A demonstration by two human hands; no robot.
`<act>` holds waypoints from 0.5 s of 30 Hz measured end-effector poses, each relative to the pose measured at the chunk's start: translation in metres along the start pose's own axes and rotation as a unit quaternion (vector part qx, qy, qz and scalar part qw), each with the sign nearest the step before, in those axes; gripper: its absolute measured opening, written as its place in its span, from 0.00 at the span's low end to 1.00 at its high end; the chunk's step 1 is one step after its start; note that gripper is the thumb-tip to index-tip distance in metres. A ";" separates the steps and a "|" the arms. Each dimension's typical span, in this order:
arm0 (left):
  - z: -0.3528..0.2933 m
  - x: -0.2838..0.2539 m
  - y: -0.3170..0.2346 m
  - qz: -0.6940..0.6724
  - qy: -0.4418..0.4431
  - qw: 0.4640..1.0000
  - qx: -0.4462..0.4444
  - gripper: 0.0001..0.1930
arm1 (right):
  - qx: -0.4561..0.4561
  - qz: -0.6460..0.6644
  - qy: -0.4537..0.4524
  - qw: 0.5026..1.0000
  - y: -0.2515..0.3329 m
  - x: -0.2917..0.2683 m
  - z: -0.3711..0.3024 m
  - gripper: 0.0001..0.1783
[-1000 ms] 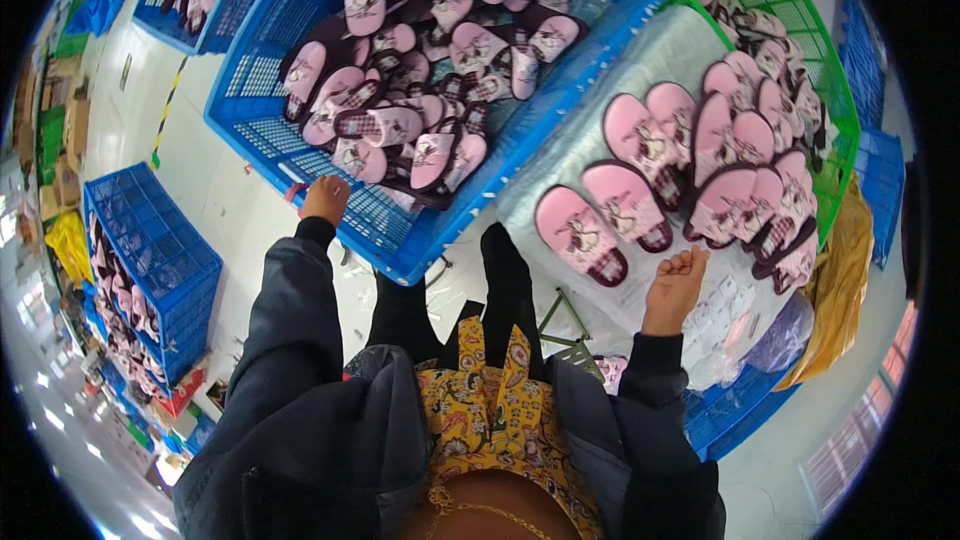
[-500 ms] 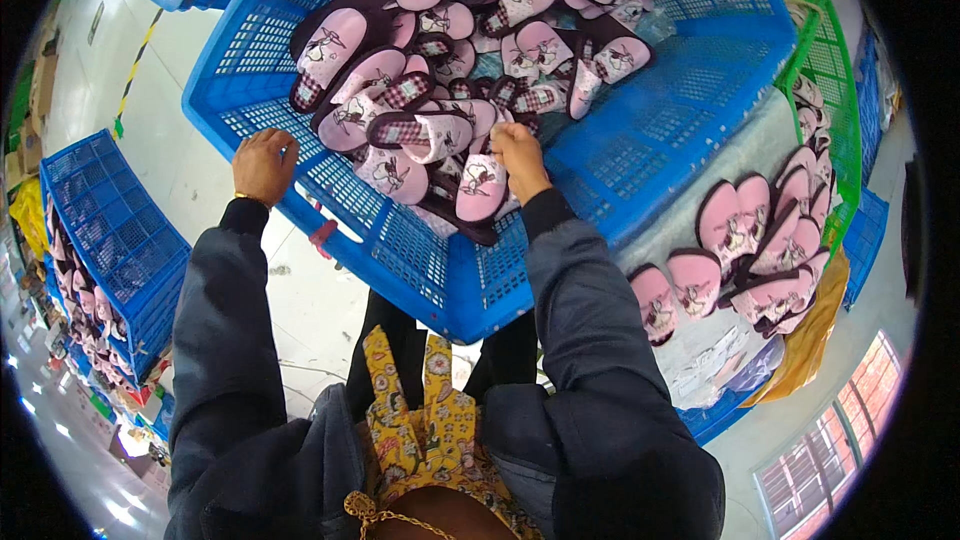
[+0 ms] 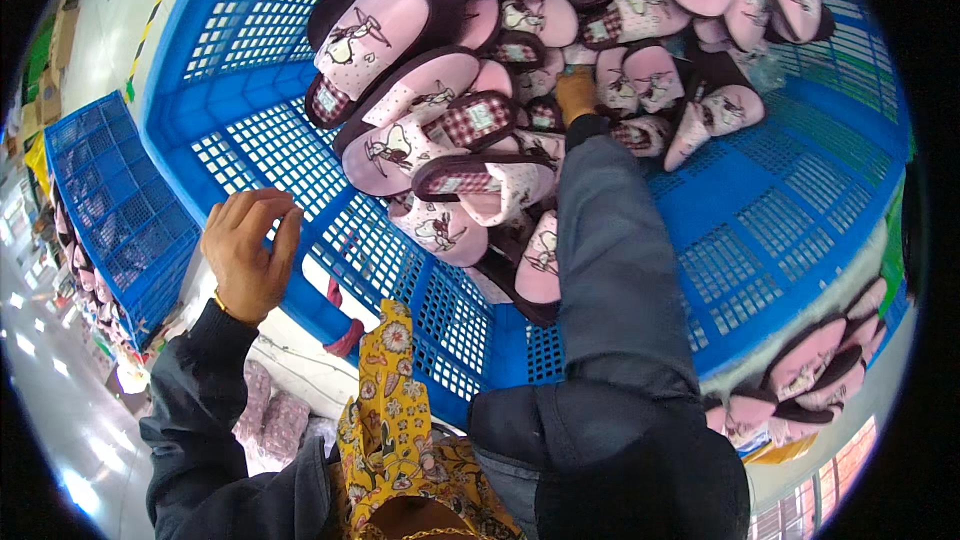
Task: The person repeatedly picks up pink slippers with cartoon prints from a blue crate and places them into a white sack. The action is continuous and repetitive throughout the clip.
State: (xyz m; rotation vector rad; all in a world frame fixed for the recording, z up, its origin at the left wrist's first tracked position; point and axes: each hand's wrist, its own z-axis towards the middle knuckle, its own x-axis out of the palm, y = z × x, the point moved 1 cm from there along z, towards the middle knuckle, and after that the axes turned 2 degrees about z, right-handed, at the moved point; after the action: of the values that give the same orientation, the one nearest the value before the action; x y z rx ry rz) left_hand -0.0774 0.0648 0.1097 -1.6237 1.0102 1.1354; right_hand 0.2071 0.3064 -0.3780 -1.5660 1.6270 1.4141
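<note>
Heaped loosely in a blue mesh basket (image 3: 780, 170): pink slippers (image 3: 540, 18), dark-edged, cartoon-printed, some showing checked insoles; overlapping, pointing every way, several tilted.

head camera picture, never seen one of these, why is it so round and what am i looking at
There is no machine here, just someone working bare-handed. A wide fisheye camera worn on the head looks down, so straight edges bend and the dark sleeves come in from below. Ahead is a big blue basket with pink slippers piled inside. The right hand reaches in among them; whether it grips one is hidden. The left hand is by the basket's left edge, loosely curled, nothing showing in it.
</note>
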 end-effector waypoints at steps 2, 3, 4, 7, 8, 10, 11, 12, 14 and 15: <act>0.007 0.006 0.005 -0.010 0.004 1.000 0.014 0.03 | -0.055 -0.117 0.058 0.990 -0.051 0.023 0.033 0.27; 0.008 0.011 0.008 -0.015 0.009 1.000 0.017 0.03 | -0.097 -0.185 0.083 0.975 -0.067 0.027 0.041 0.31; -0.002 0.009 0.006 0.007 0.021 1.000 -0.008 0.03 | -0.056 -0.098 0.124 0.986 -0.024 0.043 0.038 0.31; 0.001 0.010 0.001 0.024 0.035 0.999 -0.015 0.02 | 0.184 0.227 0.102 0.951 0.032 -0.005 0.010 0.32; 0.002 0.012 0.002 0.021 0.036 0.999 -0.011 0.02 | 0.168 0.182 0.178 0.952 0.021 -0.017 0.015 0.37; 0.000 0.012 0.002 0.034 0.023 0.999 -0.010 0.03 | 0.195 0.313 0.179 0.912 0.013 -0.010 0.010 0.34; -0.002 0.013 0.002 0.037 0.020 0.999 -0.020 0.03 | 0.206 0.375 0.179 0.886 0.018 -0.012 0.009 0.33; -0.004 0.013 0.002 0.040 0.017 0.999 -0.029 0.02 | 0.219 0.408 0.150 0.873 0.024 -0.013 0.005 0.32; 0.012 0.012 0.000 0.027 0.020 0.999 0.007 0.02 | 0.152 0.404 0.011 0.902 -0.035 0.003 0.008 0.24; 0.004 0.012 0.000 0.032 0.025 0.999 -0.008 0.03 | 0.171 0.423 -0.019 0.890 -0.012 -0.001 -0.004 0.21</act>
State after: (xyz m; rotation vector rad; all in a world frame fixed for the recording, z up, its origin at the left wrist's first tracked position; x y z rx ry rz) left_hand -0.0759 0.0674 0.0973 -1.6500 1.0961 1.1531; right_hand 0.2194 0.3054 -0.3795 -0.6103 2.5201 1.3840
